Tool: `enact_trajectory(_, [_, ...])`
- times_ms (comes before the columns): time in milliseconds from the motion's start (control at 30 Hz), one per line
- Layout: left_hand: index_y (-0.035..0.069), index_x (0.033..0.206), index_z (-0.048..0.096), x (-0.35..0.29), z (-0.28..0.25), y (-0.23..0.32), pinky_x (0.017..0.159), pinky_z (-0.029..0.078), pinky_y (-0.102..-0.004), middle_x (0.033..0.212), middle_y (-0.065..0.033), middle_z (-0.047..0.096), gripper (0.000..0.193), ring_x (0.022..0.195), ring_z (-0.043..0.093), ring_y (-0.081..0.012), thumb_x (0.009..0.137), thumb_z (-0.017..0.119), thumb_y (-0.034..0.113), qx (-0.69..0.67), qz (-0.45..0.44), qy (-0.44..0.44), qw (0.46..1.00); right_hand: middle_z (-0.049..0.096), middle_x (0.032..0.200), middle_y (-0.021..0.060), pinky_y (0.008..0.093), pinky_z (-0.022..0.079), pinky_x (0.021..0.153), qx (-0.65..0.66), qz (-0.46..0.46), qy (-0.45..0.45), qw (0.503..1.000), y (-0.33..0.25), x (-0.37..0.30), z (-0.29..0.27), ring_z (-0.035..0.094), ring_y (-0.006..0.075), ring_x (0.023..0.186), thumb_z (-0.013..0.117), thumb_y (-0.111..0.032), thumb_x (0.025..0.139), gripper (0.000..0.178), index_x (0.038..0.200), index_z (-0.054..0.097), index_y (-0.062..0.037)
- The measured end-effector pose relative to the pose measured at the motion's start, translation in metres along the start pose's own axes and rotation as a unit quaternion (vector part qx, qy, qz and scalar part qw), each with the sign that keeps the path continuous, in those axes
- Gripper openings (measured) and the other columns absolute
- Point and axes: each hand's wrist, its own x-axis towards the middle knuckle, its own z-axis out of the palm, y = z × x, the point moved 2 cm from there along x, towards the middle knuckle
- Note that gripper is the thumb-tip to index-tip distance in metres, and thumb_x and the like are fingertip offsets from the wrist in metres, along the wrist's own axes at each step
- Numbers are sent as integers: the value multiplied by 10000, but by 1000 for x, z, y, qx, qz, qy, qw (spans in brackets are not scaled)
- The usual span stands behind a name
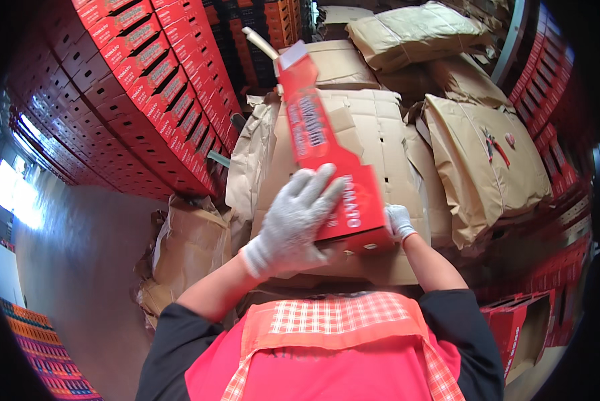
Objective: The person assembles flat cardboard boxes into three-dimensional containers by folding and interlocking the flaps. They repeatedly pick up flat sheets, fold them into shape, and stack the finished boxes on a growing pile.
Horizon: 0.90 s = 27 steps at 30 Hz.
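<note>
A red cardboard carton (348, 204) with white lettering, partly folded, lies slanted in front of me. Its long side strip (306, 113) reaches away from me, slightly blurred. My left hand (296, 220), in a whitish knit glove, grips the carton's left side with fingers spread over the printed face and thumb near the lower edge. At the near right corner, my right hand (399, 222), also gloved, holds the carton; part of its fingers is hidden. Beneath lies a stack of flat brown cardboard sheets (383, 120) with torn wrapping paper at the sides.
Tall stacks of red cartons (146, 73) rise at the left. Paper-wrapped bundles (473, 160) lie to the right and back; red-handled pliers (495, 148) rest on one. Crumpled brown cardboard (193, 234) stands at the left. An open red carton (514, 334) is at the lower right.
</note>
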Motion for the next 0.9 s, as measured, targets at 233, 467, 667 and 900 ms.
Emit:
enact_trajectory(233, [1, 1380, 505, 73, 61, 24, 992, 458, -498, 1332, -248, 549, 934, 1114, 572, -441, 601, 864, 370, -100, 103, 210, 967, 686, 964, 32, 238, 504, 717, 560, -129, 384, 723, 21, -7, -200, 627, 73, 830, 475, -237, 1065, 279, 1176, 654, -54])
enact_trajectory(467, [61, 1583, 21, 74, 94, 32, 1060, 404, -529, 1579, -338, 131, 1338, 1348, 414, -493, 652, 866, 519, -150, 34, 325, 933, 646, 915, 119, 360, 544, 806, 214, -207, 183, 937, -100, -58, -297, 657, 220, 837, 813, -296, 773, 481, 1143, 627, -51])
enact_trajectory(667, [38, 1558, -60, 62, 121, 36, 1185, 235, -448, 1587, -262, 99, 1420, 1469, 205, -392, 598, 904, 446, -381, -155, 211, 887, 622, 794, 123, 395, 504, 671, 283, -45, -103, 953, -115, -31, -302, 630, 290, 732, 725, -194, 747, 253, 859, 557, -41])
enact_trajectory(900, [6, 1466, 310, 48, 134, 39, 1125, 332, -414, 1462, -185, 399, 1072, 1349, 406, -313, 654, 889, 399, -406, -171, -19, 898, 629, 916, 83, 429, 478, 749, 56, -459, 104, 881, -173, -10, -270, 614, 309, 887, 688, -133, 739, 218, 930, 590, -98])
